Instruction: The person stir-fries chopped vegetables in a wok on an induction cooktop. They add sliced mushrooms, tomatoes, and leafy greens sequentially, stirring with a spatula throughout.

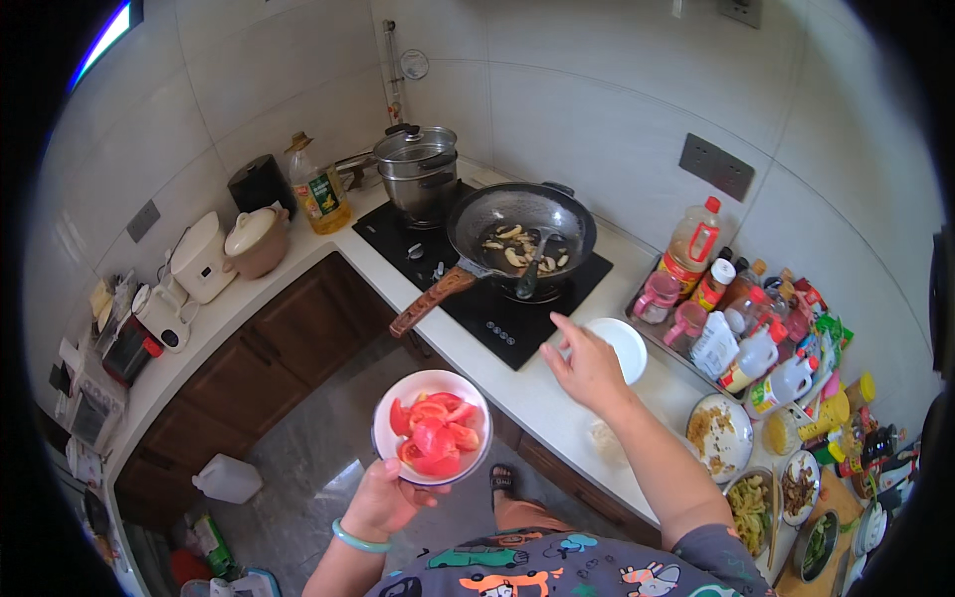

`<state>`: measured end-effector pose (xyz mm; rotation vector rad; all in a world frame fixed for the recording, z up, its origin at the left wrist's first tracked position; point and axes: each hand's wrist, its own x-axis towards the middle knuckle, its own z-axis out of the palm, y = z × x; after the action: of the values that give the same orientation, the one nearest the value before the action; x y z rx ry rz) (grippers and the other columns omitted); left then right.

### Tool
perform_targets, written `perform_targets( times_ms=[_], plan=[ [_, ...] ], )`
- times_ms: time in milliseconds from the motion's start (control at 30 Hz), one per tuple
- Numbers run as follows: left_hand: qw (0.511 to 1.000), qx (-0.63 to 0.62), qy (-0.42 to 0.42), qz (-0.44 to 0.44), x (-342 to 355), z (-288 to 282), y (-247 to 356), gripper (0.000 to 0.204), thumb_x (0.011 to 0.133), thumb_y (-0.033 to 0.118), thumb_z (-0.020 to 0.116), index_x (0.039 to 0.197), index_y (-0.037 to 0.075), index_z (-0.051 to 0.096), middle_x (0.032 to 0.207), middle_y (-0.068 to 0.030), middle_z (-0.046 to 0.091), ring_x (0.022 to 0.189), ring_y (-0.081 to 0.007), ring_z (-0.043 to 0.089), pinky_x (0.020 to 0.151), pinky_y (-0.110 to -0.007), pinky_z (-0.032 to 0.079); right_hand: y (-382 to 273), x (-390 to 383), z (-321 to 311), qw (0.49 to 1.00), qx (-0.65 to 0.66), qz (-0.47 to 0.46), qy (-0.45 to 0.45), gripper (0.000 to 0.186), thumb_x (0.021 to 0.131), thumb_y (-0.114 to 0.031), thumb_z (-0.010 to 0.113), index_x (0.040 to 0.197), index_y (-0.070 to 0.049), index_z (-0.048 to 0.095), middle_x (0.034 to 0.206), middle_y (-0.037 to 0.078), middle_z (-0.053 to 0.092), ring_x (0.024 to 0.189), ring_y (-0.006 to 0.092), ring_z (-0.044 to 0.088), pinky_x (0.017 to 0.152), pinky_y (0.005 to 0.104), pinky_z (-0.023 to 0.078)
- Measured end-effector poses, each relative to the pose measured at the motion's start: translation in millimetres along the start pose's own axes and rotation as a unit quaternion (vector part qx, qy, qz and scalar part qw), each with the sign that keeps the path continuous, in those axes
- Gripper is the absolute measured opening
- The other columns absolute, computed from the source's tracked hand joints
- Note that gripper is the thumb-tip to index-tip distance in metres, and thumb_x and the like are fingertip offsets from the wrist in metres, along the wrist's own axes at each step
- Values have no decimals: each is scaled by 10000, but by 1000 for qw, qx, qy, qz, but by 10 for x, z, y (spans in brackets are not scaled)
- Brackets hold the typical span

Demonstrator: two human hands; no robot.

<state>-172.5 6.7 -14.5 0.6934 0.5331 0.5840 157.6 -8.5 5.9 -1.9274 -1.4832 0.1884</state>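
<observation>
My left hand point(386, 500) grips a white bowl point(477, 406) from beneath, its thumb on the rim. Cut red tomato wedges point(434, 435) fill the bowl, which hangs in front of the counter's edge. My right hand point(589, 366) reaches over the counter, thumb and index finger apart and nothing visible in it. Beside that hand lies a round white dish point(627, 348), partly covered by it. Beyond, a dark wok point(476, 221) rests on the black cooktop point(497, 336), its wooden handle point(434, 298) pointing towards me. Pale browned pieces point(515, 257) lie inside with a spatula point(531, 277).
A lidded steel pot point(422, 179) stands behind the wok, an oil bottle point(320, 194) to its left. Bottles and jars point(711, 308) crowd a tray at right. Plates of food point(721, 438) line the near right counter. A white jug point(227, 479) is on the floor.
</observation>
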Motion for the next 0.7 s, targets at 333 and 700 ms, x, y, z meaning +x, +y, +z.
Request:
perform_targets(
  times_ms=[333,700],
  plan=[
    [989,-32,102,99,659,-417,891,660,825,421,638,1309,2,480,1067,-141,687,762,-244,708,534,-273,557,54,1510,482,977,-178,75,-91,636,837,-359,606,1381,-65,455,1145,288,603,939,389,670,821,460,546],
    [992,-78,87,48,1765,-680,1639,460,815,244,512,1207,6,544,918,-155,708,615,-277,678,453,-298,534,452,1852,91,963,-231,85,-110,453,911,-252,591,1318,-68,516,967,232,642,896,399,648,780,485,522]
  ],
)
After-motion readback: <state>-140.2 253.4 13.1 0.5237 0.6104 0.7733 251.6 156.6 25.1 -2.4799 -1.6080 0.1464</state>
